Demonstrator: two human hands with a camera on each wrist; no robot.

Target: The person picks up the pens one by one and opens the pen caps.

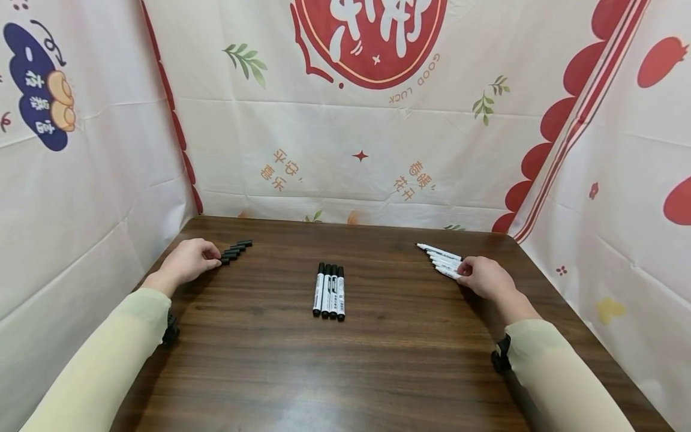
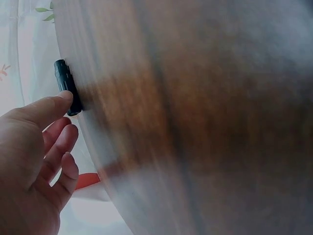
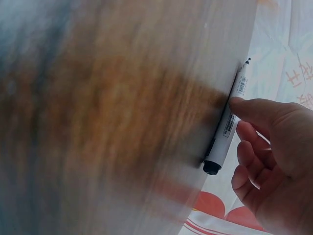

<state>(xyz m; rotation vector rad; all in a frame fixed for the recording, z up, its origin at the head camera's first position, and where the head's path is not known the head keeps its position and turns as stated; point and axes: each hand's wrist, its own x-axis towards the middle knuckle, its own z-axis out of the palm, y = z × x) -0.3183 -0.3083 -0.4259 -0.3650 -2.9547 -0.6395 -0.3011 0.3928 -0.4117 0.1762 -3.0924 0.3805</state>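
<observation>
At the table's left, my left hand (image 1: 189,262) pinches a black marker cap (image 2: 66,83), the thumb across its side. Several more black caps (image 1: 239,247) lie in a slanting row just beyond those fingers. Over on the right side, my right hand (image 1: 488,279) holds an uncapped white marker (image 3: 226,129) between thumb and fingers, its dark tip pointing away and its black end toward me. Beside it lie several other uncapped white markers (image 1: 439,252), side by side. The fingertips behind the cap and the marker are partly hidden.
Several capped white-and-black markers (image 1: 329,292) lie together mid-table between the hands. The brown wooden table (image 1: 302,366) ends at printed cloth on the left, right and far sides. A printed curtain (image 1: 335,132) hangs behind the far edge.
</observation>
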